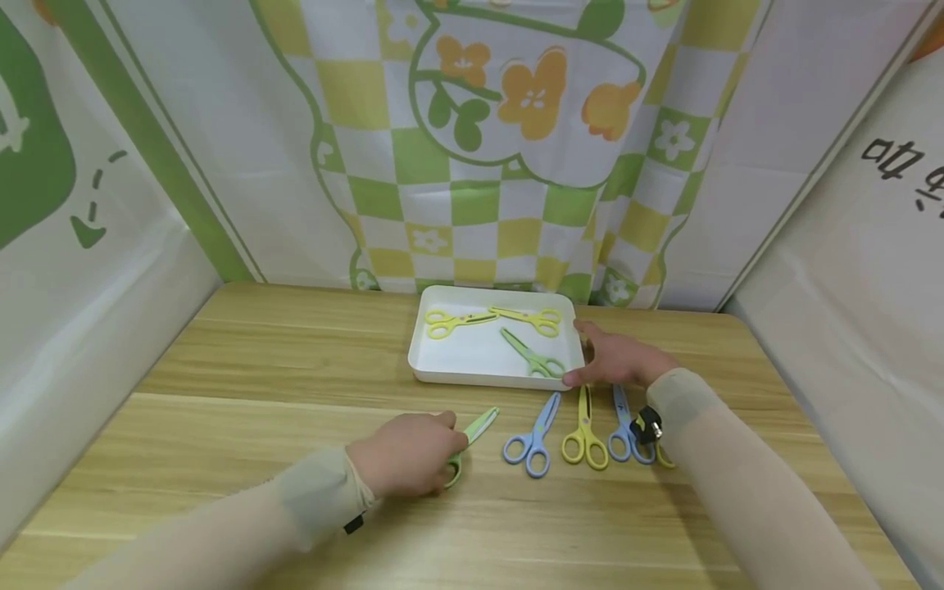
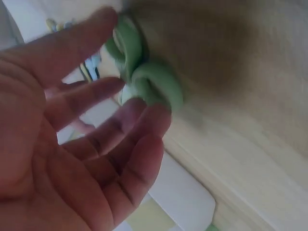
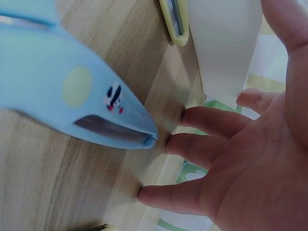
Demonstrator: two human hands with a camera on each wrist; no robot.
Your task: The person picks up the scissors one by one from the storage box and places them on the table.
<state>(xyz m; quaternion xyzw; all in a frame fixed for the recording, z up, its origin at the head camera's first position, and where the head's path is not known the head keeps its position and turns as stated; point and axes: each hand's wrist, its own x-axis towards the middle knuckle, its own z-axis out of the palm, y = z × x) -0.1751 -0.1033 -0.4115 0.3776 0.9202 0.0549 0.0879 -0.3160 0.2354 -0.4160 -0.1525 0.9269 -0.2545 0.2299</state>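
Note:
My left hand [image 1: 409,453] is at a pair of green scissors [image 1: 481,424] on the table. In the left wrist view its thumb and loosely bent fingers [image 2: 137,159] spread about the green handle loops [image 2: 159,84]. My right hand [image 1: 623,358] rests at the right end of a shallow white tray [image 1: 442,378], thumb at the front corner and other fingers spread along the side. Its fingertips [image 3: 183,118] reach down to the table, fairly straight. In the tray lie two yellow scissors [image 1: 546,321] and one green pair [image 1: 544,365].
Right of my left hand lie blue scissors [image 1: 537,438], yellow scissors [image 1: 585,430] and another blue pair [image 1: 622,422], in a row. More yellow handles [image 1: 665,459] are partly hidden under my right forearm. A patterned curtain [image 1: 472,197] hangs behind the wooden table [image 1: 280,352].

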